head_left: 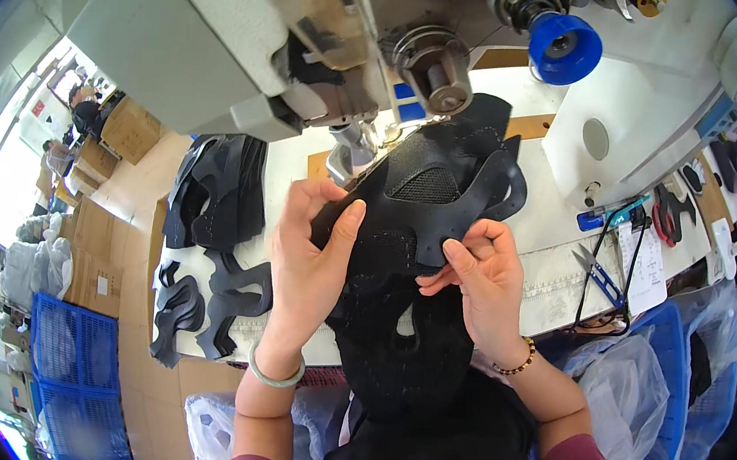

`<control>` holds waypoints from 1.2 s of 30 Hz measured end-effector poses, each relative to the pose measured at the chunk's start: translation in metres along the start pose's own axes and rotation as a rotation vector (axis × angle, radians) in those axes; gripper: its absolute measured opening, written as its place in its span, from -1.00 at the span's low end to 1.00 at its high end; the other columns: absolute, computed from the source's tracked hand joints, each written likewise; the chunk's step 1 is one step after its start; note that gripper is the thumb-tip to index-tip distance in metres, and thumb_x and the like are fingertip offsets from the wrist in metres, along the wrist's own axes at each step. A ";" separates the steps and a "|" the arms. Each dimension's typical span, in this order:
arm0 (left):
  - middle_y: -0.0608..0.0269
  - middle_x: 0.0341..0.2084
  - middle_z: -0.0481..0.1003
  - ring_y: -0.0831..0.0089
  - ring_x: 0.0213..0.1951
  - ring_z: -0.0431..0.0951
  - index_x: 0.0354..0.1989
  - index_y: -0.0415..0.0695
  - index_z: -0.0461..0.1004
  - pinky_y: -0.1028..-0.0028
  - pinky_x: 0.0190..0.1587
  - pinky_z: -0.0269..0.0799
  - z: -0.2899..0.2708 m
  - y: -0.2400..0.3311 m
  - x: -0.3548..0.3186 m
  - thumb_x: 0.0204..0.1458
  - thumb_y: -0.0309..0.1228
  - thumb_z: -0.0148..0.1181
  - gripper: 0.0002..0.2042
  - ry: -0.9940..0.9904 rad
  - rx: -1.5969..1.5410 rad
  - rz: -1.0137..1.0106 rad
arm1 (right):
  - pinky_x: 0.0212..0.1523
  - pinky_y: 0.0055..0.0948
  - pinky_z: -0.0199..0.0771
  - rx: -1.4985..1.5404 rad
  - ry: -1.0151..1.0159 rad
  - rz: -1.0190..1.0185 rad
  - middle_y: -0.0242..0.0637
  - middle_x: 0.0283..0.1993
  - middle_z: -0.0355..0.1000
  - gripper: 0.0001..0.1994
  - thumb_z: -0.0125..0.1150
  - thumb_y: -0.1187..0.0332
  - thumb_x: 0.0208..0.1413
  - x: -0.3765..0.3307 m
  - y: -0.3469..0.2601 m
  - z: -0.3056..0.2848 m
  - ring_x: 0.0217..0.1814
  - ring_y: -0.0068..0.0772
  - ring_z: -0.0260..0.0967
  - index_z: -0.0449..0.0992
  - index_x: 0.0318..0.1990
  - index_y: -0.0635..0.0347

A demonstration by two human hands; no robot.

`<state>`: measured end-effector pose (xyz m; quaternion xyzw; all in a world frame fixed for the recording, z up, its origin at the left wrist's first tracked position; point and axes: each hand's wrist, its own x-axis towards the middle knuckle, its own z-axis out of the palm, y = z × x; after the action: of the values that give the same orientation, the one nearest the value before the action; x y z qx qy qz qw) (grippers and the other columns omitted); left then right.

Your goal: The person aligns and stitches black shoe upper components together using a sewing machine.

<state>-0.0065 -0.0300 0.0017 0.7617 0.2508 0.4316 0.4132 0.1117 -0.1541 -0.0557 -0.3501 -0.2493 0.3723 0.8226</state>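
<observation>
A black shoe upper (pixel 472 201) with mesh panels and smooth overlays lies on the white sewing table, its left edge close to the sewing machine's presser foot (pixel 352 151). My left hand (pixel 310 246) pinches that left edge between thumb and fingers, just below the foot. On the right, my right hand (pixel 485 284) grips a small tab at the upper's lower edge, thumb on top. More black material (pixel 400 352) hangs from the upper over the table's front edge toward my lap. The fingertips beneath the upper are hidden.
Stacked black cut pieces (pixel 217 190) and curved strips (pixel 234 296) lie to the left. Scissors (pixel 599 276), red-handled snips (pixel 666 218) and a paper slip (pixel 642 266) sit at right. Blue bins (pixel 674 383) stand beside the table; cartons (pixel 97 263) and blue crates (pixel 82 352) stand farther left.
</observation>
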 end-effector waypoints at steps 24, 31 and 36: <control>0.38 -0.48 0.30 0.72 -0.43 0.21 -0.26 -0.16 0.21 0.69 -0.41 0.10 -0.018 -0.021 0.003 0.05 -0.59 0.04 -0.85 -0.149 -0.399 -0.187 | -0.33 -0.56 0.53 -0.153 -0.015 -0.191 -0.30 -0.29 0.29 -0.74 0.13 0.62 0.06 -0.005 0.010 0.007 -0.39 -0.61 0.36 0.17 -0.18 0.22; 0.19 -0.24 0.33 0.57 -0.30 0.37 -0.04 -0.20 0.17 0.60 -0.18 0.31 -0.002 -0.028 -0.002 -0.09 -0.75 0.14 -0.56 -0.010 -0.267 0.064 | -0.38 -0.61 0.51 -0.155 0.022 -0.285 -0.33 -0.32 0.27 -0.71 0.12 0.65 0.05 0.000 0.009 0.006 -0.44 -0.67 0.32 0.16 -0.16 0.19; 0.15 -0.13 0.33 0.51 -0.22 0.40 0.08 -0.22 0.13 0.56 -0.08 0.31 0.001 -0.023 -0.004 -0.11 -0.78 0.12 -0.46 0.019 0.002 0.235 | -0.49 -0.68 0.41 -0.153 -0.167 0.191 -0.39 -0.44 0.28 -0.85 0.02 0.63 0.04 0.024 -0.013 -0.009 -0.59 -0.67 0.29 0.35 -0.23 0.23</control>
<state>-0.0081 -0.0206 -0.0200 0.7819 0.1641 0.4841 0.3567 0.1373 -0.1451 -0.0481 -0.4019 -0.3099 0.4567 0.7307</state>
